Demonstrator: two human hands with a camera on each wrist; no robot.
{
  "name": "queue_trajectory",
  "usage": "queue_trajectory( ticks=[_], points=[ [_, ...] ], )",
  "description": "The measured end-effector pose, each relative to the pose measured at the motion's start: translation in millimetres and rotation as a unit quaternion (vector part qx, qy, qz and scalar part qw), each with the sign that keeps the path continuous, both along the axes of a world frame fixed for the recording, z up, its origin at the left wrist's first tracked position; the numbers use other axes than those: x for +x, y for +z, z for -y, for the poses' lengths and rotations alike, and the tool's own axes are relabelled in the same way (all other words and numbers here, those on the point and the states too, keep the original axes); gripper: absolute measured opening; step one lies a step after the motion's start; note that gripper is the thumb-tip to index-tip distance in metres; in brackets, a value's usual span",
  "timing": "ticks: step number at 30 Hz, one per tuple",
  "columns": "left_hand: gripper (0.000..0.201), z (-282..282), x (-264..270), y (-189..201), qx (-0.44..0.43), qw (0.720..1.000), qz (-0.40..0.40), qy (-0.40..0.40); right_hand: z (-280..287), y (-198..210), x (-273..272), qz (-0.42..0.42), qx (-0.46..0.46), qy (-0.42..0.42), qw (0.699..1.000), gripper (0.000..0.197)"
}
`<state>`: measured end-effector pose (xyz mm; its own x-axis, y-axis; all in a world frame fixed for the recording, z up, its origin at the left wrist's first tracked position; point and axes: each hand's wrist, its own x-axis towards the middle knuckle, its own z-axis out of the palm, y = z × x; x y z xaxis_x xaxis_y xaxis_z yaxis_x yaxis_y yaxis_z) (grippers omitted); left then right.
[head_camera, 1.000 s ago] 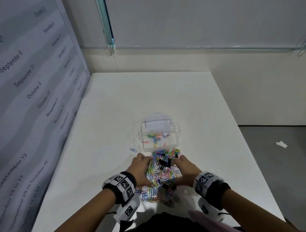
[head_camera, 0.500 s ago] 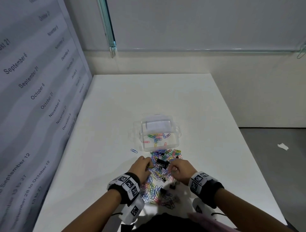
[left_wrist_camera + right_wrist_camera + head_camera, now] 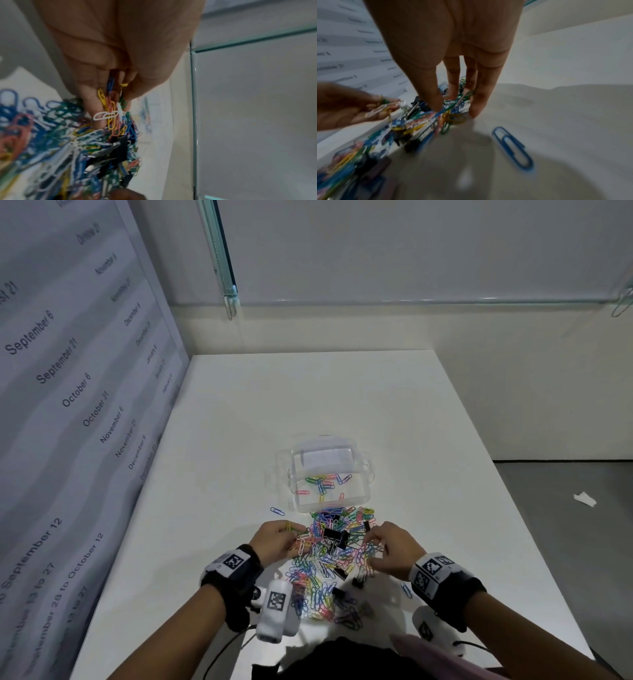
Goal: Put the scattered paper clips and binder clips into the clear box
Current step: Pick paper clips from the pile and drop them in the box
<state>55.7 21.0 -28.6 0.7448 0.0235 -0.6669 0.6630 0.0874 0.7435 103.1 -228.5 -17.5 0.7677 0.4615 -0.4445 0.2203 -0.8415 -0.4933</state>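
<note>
A heap of coloured paper clips (image 3: 329, 556) with black binder clips (image 3: 335, 537) lies on the white table just in front of the clear box (image 3: 359, 498), which holds a few clips. My left hand (image 3: 277, 539) is at the heap's left edge and pinches a bunch of paper clips (image 3: 111, 106) between thumb and fingers. My right hand (image 3: 390, 546) is at the heap's right edge. Its fingers (image 3: 481, 94) point down, nearly straight, and touch the clips (image 3: 453, 108) at the rim of the heap.
Single blue clips lie apart: one left of the box (image 3: 277, 511), one by my right wrist (image 3: 513, 147). A calendar wall (image 3: 68, 405) stands along the table's left side. The table edge (image 3: 513, 508) drops to the floor at right.
Both hands have drawn apart from the middle of the heap to its sides. The left hand has lifted a bunch of paper clips in its fingers.
</note>
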Motion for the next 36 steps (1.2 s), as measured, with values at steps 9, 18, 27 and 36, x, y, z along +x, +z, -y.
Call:
queue_trajectory(
  ticks=[9, 18, 27, 36],
  points=[
    [0.023, 5.4, 13.9, 25.5, -0.226, 0.968, -0.023, 0.108, -20.5, -0.5, -7.1, -0.019, -0.005, 0.07, 0.997, 0.017],
    [0.028, 4.3, 50.2, 45.5, -0.283, 0.947, 0.001, 0.149, -28.9, 41.4, 29.7, 0.003, 0.068, -0.062, 0.996, 0.011],
    [0.022, 1.4, 60.8, 59.7, -0.221, 0.967, 0.003, 0.13, -53.9, 63.3, 70.0, 0.079, 0.157, -0.149, 0.973, 0.02],
    [0.006, -28.7, 28.7, 29.6, 0.266, 0.951, 0.063, -0.145, -46.1, 31.4, 41.6, 0.023, 0.05, 0.005, 0.998, 0.024]
  ],
)
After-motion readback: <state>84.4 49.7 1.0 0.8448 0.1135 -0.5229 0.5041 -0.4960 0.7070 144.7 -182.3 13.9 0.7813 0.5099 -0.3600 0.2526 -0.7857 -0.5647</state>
